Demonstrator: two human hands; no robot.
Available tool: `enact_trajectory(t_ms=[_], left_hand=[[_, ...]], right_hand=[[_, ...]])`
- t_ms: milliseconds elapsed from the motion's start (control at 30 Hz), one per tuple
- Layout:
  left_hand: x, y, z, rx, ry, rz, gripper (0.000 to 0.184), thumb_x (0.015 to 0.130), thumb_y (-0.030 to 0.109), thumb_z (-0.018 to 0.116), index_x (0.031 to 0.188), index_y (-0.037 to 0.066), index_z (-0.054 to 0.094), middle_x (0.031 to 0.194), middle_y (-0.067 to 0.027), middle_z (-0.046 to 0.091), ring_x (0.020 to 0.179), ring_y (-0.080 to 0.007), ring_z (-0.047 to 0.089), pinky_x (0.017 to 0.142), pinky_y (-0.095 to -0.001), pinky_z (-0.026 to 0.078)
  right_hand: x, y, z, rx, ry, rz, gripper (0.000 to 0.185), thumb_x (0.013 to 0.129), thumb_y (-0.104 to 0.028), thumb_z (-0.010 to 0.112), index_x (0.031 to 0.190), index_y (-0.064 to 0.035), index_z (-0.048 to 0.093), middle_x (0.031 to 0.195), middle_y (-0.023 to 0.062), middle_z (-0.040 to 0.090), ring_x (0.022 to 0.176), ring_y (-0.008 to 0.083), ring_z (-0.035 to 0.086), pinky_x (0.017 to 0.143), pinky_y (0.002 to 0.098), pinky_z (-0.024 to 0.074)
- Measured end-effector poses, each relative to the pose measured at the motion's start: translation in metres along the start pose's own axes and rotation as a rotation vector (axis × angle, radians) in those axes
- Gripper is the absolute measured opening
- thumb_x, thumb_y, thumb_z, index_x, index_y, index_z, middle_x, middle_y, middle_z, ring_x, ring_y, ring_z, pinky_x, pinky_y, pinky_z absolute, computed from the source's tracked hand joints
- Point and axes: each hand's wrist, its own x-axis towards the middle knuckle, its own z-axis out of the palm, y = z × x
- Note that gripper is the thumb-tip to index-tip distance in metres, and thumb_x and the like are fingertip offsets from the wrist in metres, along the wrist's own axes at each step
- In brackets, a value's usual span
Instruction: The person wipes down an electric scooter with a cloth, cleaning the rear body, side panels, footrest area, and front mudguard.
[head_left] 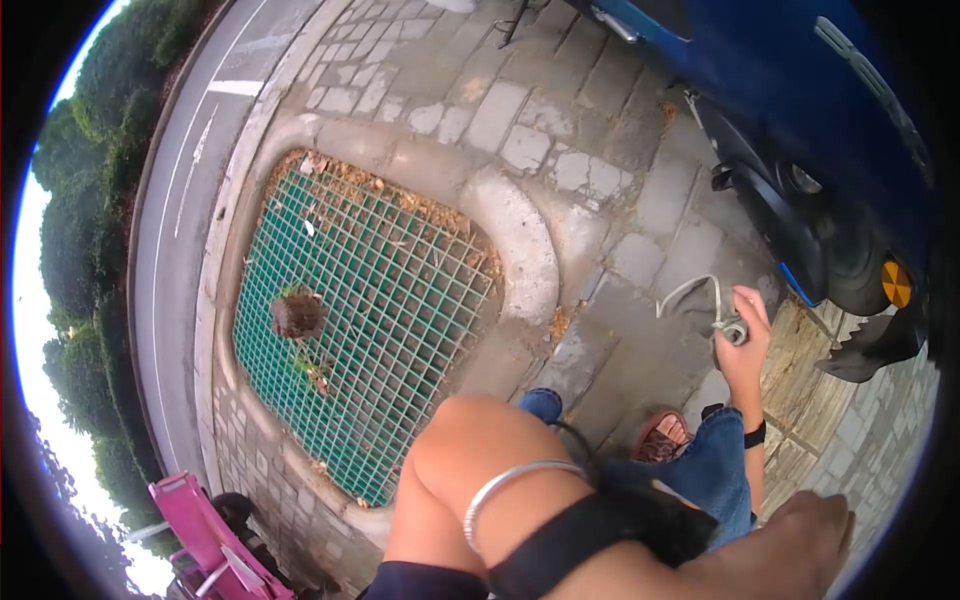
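At the right, my right hand (746, 332) is closed around a grey piece of cloth (690, 303) with a pale, cord-like edge. Part of it is rolled up at the fingers and the rest hangs out to the left over the paving. A black band circles that wrist. Across the foreground my left arm bends, wearing a silver bangle (505, 488) and a wide black strap (575, 540). My left hand (795, 545) is at the lower right with its fingers curled under; anything inside them is hidden. Below the cloth show blue jeans (715, 470) and a sandalled foot (663, 438).
A blue two-wheeler (790, 60) with an orange reflector (896, 284) stands at the upper right. A green grate (400, 300) with a kerb (515, 245) surrounds a stump (297, 314). Further left runs a road (190, 200). A pink vehicle (205, 535) is at the lower left.
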Motion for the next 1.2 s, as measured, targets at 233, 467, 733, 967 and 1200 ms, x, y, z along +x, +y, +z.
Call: enact_trajectory(t_ms=[233,467,733,967,1200], left_hand=[[-0.018,0.007,0.022,0.263,0.284,-0.418,0.045,0.053,0.039,0.067,0.068,0.006,0.042,0.071,-0.0038,0.041,0.072,-0.0147,0.046,0.064,-0.0244,0.040],[-0.029,-0.022,0.002,-0.100,0.634,0.038,0.006,0.071,0.010,0.055,0.075,0.013,0.051,0.079,0.0017,0.050,0.071,-0.0125,0.050,0.039,-0.0187,0.041],[-0.078,-0.118,-0.021,0.161,0.021,-0.335,0.018,0.067,0.013,0.057,0.084,0.012,0.051,0.078,-0.0029,0.046,0.071,-0.0195,0.056,0.050,-0.0287,0.047],[-0.229,-0.228,0.084,-0.285,0.211,-0.796,0.018,0.089,0.017,0.052,0.083,0.000,0.053,0.076,-0.0169,0.055,0.072,-0.0358,0.055,0.065,-0.0384,0.045],[-0.302,-0.199,0.129,-0.370,0.298,-1.268,0.019,0.091,0.020,0.048,0.084,0.003,0.055,0.071,-0.0168,0.056,0.068,-0.0355,0.052,0.063,-0.0371,0.043]], right_hand=[[-0.005,0.005,0.001,0.006,0.056,-0.020,0.037,0.059,0.008,0.059,0.097,0.0055,0.057,0.098,0.0143,0.058,0.087,0.0268,0.059,0.078,0.0285,0.0453],[0.000,-0.006,0.013,0.083,-0.039,-0.005,0.036,0.059,0.005,0.060,0.095,0.0042,0.058,0.097,0.0155,0.059,0.087,0.0294,0.061,0.077,0.0299,0.0473],[0.023,-0.004,0.022,0.069,-0.119,-0.066,0.037,0.056,0.006,0.062,0.092,-0.0004,0.061,0.091,0.0118,0.060,0.080,0.0299,0.060,0.068,0.0323,0.0482],[0.052,-0.043,0.028,-0.017,-0.454,-0.178,0.039,0.055,0.002,0.063,0.094,-0.0017,0.062,0.095,0.0104,0.060,0.084,0.0297,0.059,0.071,0.0333,0.0487],[0.070,-0.102,0.059,0.085,-0.591,-0.161,0.041,0.057,0.001,0.064,0.098,-0.0049,0.062,0.098,0.0083,0.060,0.090,0.0292,0.059,0.075,0.0347,0.0494]])
